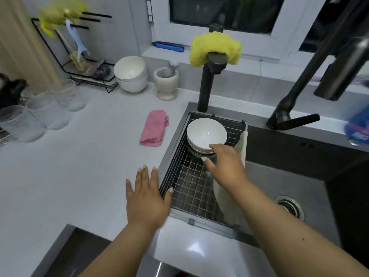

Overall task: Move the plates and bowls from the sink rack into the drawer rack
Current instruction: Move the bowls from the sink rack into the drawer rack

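White counter [69, 166], dark sink [289, 176]. Stacked bowls [206, 134] in sink rack [191, 188]; right hand [225, 162] spread, seemingly touching rim; left hand [147, 198] flat, spread.

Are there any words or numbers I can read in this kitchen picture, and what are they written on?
No, none can be read.
Blue packet at the right edge: something may be printed on it, too blurred to read.
Dark mark on the sink's back wall: too small to read.
The white bowls in the sink rack are plain.

white bowls [206, 134], pink cloth [153, 127], yellow cloth [215, 47]
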